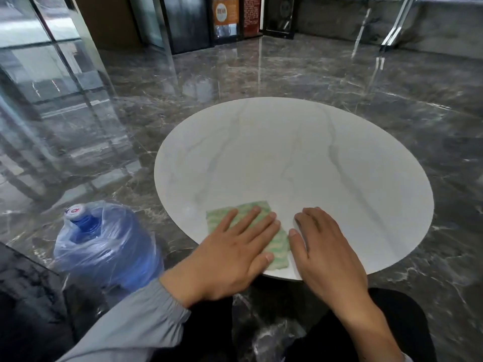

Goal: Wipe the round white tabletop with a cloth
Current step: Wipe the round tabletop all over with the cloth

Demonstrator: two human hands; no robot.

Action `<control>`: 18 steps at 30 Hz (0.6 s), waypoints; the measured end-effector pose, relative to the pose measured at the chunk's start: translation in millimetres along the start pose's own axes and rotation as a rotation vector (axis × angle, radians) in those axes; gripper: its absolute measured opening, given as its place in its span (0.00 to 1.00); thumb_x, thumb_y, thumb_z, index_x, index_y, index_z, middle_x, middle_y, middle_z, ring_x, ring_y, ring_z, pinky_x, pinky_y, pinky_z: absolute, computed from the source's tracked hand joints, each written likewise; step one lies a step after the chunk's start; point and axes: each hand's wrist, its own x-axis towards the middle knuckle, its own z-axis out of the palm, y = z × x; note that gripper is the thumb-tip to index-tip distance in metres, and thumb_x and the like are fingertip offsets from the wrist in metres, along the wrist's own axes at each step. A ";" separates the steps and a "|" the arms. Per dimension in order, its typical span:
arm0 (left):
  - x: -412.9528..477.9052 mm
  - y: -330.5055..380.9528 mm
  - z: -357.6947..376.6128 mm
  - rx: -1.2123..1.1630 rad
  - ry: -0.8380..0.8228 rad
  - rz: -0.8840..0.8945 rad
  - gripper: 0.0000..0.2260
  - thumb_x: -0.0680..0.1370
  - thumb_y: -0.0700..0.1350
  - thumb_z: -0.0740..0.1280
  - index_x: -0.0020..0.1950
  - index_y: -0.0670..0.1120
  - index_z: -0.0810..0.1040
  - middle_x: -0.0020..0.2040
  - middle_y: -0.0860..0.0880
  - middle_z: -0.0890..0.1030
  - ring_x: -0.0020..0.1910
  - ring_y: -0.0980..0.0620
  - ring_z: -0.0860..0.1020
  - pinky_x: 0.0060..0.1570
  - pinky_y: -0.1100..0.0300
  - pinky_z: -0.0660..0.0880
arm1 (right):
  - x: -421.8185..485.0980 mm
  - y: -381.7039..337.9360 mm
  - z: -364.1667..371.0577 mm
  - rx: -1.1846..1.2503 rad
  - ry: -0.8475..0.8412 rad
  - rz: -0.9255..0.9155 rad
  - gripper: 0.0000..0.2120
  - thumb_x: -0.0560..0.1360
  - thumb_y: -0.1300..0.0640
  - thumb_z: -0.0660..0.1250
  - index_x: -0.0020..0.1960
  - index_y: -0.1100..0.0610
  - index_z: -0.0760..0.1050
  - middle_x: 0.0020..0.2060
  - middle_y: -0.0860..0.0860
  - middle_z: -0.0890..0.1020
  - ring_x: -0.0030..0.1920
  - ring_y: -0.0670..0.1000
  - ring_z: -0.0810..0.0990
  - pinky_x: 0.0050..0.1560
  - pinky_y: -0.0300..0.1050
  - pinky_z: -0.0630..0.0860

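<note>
Cloth point(261, 209) under flat left hand point(235, 246) at tabletop point(287, 158) 6 o'clock; long axis 10-to-4 | right hand point(324, 246) flat, empty, beside it | unwiped surface toward 12

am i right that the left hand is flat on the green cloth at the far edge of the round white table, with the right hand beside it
Not quite. The head view shows the left hand flat on the green cloth at the near edge of the round white table, closest to the person, not the far edge. The right hand does rest beside it.

Commercial lobby: polished marble floor point(261, 74), glass walls point(39, 61) (signboards point(226, 11) behind).
</note>
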 end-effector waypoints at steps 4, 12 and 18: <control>10.8 -27.0 -1.1 -0.084 -0.021 -0.041 0.30 0.82 0.68 0.37 0.83 0.65 0.36 0.82 0.66 0.33 0.80 0.64 0.29 0.79 0.57 0.28 | -0.9 2.0 -0.3 0.003 0.007 0.005 0.18 0.84 0.46 0.55 0.69 0.52 0.72 0.71 0.48 0.72 0.76 0.47 0.62 0.72 0.46 0.66; 69.7 -142.6 -30.8 -0.070 -0.091 -0.492 0.29 0.87 0.60 0.46 0.86 0.55 0.43 0.87 0.48 0.41 0.86 0.48 0.40 0.82 0.45 0.41 | 0.3 -1.8 -1.5 0.025 0.010 0.017 0.17 0.83 0.45 0.56 0.68 0.51 0.72 0.70 0.46 0.71 0.74 0.47 0.64 0.71 0.45 0.68; 60.9 -58.3 -16.3 -0.081 -0.053 -0.180 0.32 0.86 0.63 0.43 0.86 0.49 0.39 0.86 0.53 0.40 0.84 0.54 0.35 0.82 0.50 0.34 | 0.0 -1.6 -0.3 0.010 0.030 0.019 0.18 0.83 0.45 0.57 0.68 0.52 0.72 0.70 0.47 0.72 0.74 0.48 0.65 0.71 0.45 0.67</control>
